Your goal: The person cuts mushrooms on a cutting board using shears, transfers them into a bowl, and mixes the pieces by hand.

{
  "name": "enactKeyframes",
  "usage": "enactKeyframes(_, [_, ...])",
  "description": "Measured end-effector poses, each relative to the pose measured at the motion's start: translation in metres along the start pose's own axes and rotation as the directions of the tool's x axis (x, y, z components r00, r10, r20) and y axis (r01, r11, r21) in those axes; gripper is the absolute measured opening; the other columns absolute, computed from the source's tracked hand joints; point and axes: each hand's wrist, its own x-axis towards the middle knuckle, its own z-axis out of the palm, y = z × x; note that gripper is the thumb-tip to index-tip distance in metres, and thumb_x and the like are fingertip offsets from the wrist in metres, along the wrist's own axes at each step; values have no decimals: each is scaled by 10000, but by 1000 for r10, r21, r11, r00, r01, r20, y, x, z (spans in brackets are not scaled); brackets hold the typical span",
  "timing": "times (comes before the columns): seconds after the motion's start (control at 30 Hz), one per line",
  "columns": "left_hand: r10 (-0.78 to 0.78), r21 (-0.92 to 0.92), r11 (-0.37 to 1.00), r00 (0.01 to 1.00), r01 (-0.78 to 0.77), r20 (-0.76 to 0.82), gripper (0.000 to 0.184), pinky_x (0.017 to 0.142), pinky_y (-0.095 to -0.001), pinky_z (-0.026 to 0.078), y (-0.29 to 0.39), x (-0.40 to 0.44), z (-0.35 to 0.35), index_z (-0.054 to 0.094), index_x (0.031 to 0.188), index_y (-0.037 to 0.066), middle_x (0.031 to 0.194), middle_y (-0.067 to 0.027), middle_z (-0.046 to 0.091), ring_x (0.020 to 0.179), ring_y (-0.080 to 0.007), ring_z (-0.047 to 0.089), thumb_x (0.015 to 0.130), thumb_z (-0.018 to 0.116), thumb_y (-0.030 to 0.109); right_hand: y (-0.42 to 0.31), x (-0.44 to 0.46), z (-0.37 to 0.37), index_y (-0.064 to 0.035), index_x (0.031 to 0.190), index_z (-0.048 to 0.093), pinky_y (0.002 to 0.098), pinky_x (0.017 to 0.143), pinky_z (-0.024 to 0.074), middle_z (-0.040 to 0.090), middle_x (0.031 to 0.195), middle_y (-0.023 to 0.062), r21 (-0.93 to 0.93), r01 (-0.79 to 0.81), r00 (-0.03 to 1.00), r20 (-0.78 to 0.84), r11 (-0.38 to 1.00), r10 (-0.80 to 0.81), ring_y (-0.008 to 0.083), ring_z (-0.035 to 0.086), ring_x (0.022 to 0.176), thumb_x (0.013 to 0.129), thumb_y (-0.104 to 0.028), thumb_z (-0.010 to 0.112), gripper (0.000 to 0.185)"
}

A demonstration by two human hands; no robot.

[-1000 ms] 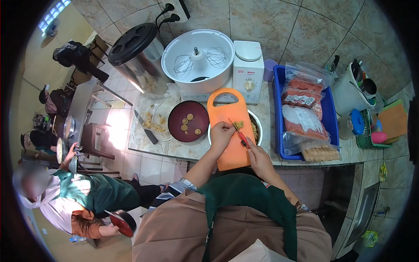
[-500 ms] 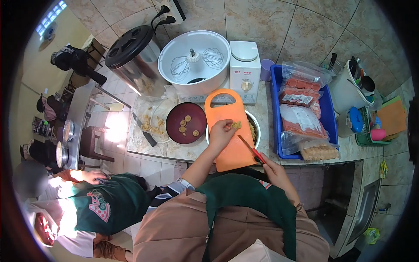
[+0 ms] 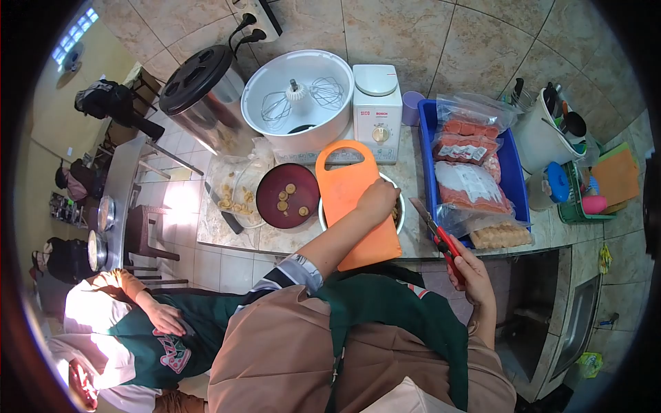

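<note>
My left hand (image 3: 379, 201) reaches over the right edge of the orange cutting board (image 3: 348, 186), its fingers curled down toward the white bowl (image 3: 401, 215) under the board. What those fingers hold, if anything, is hidden. Off the board's right side, my right hand (image 3: 474, 274) grips scissors with red-and-black handles (image 3: 451, 248), the blades pointing up and left. Left of the board stands a dark red bowl (image 3: 265, 206) with several small, round, brownish mushroom-like pieces (image 3: 283, 195). More pieces (image 3: 234, 199) lie on a clear plastic bag beside it.
Behind the board stand a white mixer (image 3: 377, 120) with a whisk bowl (image 3: 255, 103) and a steel container (image 3: 220, 117). A blue tray (image 3: 427, 158) of packed meat sits at right. A knife (image 3: 231, 221) lies near the left edge. Another person (image 3: 172, 323) is at left.
My left hand has moved right, from the board's middle to its edge over the white bowl; the piece it held is out of sight. My right hand has drawn the scissors right, off the board.
</note>
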Motion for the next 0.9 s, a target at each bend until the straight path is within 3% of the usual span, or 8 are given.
enactKeyframes(0.07, [19,62,998,997,-23,68,142,718,-383,468,12,4,-7,597,791,3,842,-153,578,827,-314,555,748,473,60,-1,-2,0,-171,1303,356,147,420,263,477,676,-27,-8,15,1000,-11,1000,-16,33,398,511,874,-206,459,443])
enactKeyframes(0.13, [-149,0,989,985,150,86,153,717,-382,472,22,5,-15,603,817,12,811,-152,590,823,-314,561,746,482,72,-1,-3,-1,-170,1303,356,148,420,263,476,676,-26,-14,30,999,-23,999,-30,34,397,510,874,-207,459,443])
enactKeyframes(0.33, [45,-16,999,994,-44,96,140,696,-391,475,1,7,-1,606,807,25,844,-164,589,801,-321,572,738,499,83,-3,-3,-1,-166,1300,362,149,427,268,469,672,-25,-9,33,998,-52,999,-33,38,401,516,872,-206,459,441])
enactKeyframes(0.47, [42,-73,997,998,-39,40,130,674,-399,472,-3,6,-3,620,790,45,857,-149,591,805,-302,576,726,516,90,-7,-3,3,-165,1298,365,149,431,274,471,673,-24,2,38,998,-57,999,-38,38,405,519,872,-205,459,439])
enactKeyframes(0.57, [-33,19,999,985,30,168,128,690,-402,456,-6,8,-2,633,792,68,863,-134,594,794,-289,576,724,531,106,-10,-1,6,-163,1299,363,149,432,276,474,678,-24,-13,52,997,-55,999,-53,39,407,519,872,-207,459,440])
enactKeyframes(0.67, [29,-4,1000,996,-29,83,109,669,-395,440,-11,7,-1,624,781,60,835,-121,597,754,-298,569,718,573,132,-10,-2,9,-159,1300,361,149,431,277,479,683,-22,-24,63,996,-58,998,-64,39,409,519,872,-209,458,441])
enactKeyframes(0.77, [80,-110,988,975,-105,-208,135,697,-389,438,-16,-1,-15,611,803,33,851,-129,598,759,-302,568,716,581,131,-9,-2,11,-149,1299,361,149,426,277,483,684,-19,-27,75,994,-74,997,-77,40,409,517,872,-212,458,442])
enactKeyframes(0.9, [-227,-393,919,841,19,-491,149,730,-346,445,-50,-27,-57,613,857,24,863,-131,602,825,-262,574,732,570,92,-8,-6,11,-117,1298,356,151,402,277,493,684,-9,-20,134,985,-103,991,-135,46,416,501,866,-214,464,456])
